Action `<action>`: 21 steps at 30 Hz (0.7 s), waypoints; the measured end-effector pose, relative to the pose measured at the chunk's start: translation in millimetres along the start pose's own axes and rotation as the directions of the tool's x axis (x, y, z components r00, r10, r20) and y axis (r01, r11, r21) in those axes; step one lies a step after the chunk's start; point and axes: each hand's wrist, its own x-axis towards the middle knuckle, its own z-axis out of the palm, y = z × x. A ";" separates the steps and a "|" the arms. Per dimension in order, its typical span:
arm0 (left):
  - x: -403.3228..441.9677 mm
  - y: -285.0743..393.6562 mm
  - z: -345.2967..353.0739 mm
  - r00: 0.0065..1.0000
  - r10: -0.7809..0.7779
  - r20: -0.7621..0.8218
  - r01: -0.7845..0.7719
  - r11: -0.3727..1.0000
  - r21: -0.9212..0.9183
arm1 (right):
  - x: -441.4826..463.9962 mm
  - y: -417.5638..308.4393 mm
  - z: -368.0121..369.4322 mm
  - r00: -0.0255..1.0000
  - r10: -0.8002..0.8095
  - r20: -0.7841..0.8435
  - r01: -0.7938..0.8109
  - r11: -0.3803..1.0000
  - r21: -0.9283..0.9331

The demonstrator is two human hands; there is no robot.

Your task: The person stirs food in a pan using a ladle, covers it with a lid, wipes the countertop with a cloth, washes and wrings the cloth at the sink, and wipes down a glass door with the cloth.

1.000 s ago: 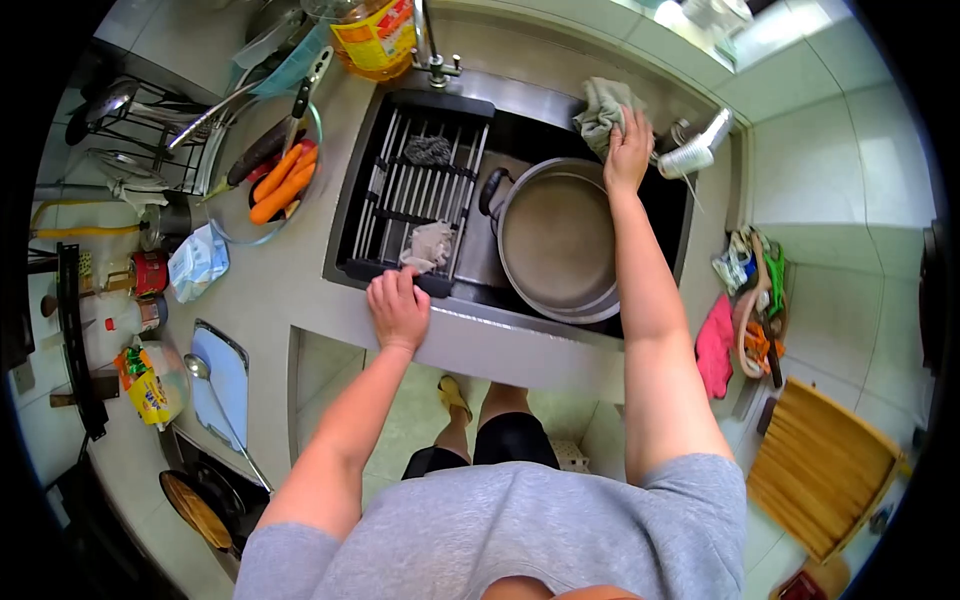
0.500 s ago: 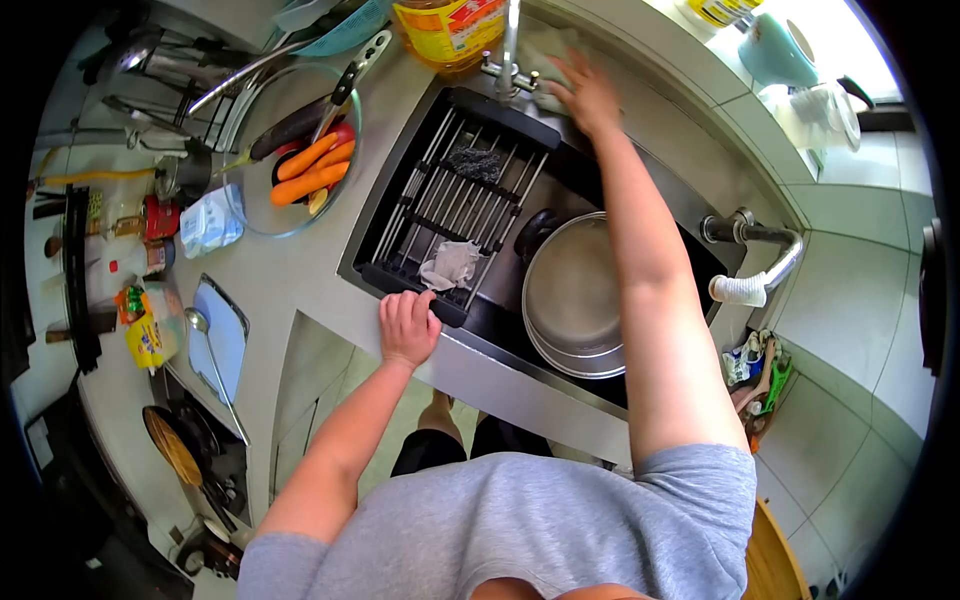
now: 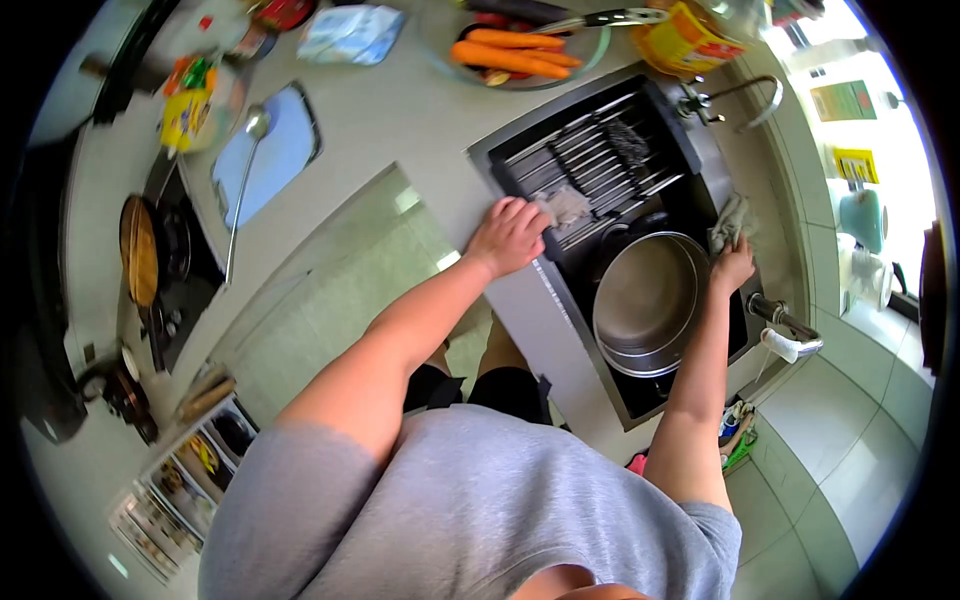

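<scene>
My right hand (image 3: pixel 733 266) grips a grey-green cloth (image 3: pixel 735 222) at the back edge of the sink (image 3: pixel 590 372), beside a large metal pot (image 3: pixel 650 295) that stands in the basin. My left hand (image 3: pixel 508 237) rests on the front rim of the sink, its fingers bent over the end of the black drying rack (image 3: pixel 600 150); whether it holds anything is hidden. Next to those fingers a pale crumpled cloth (image 3: pixel 565 206) lies on the rack. Farther back on the rack is a dark mesh scrubber (image 3: pixel 627 143).
A glass bowl (image 3: pixel 600 45) holds carrots (image 3: pixel 510 58) and a knife near an oil bottle (image 3: pixel 685 42). Taps (image 3: pixel 697 103) stand behind the sink. A ladle (image 3: pixel 245 185) lies on a blue board (image 3: pixel 270 160); pans (image 3: pixel 140 250) are at the left.
The view has turned, so the sink appears farther right. My right hand has moved the cloth along the ledge behind the sink, from near the tap to beside the pot. My left hand stays at the front rim.
</scene>
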 end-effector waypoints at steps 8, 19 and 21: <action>-40.7 -0.3 -39.3 0.920 -0.235 -0.315 0.104 0.918 -0.383 | -179.7 -182.7 -116.1 0.925 -0.361 0.120 -0.032 0.240 0.970; -426.0 10.2 -197.4 0.580 -0.810 0.087 0.794 0.538 -0.284 | -236.5 -486.6 -106.6 0.480 -0.876 -0.044 0.844 0.447 0.297; -478.9 20.0 -214.8 0.480 -0.874 0.081 0.854 0.444 -0.270 | -244.7 -491.1 -116.4 0.477 -0.879 0.000 0.824 0.448 0.347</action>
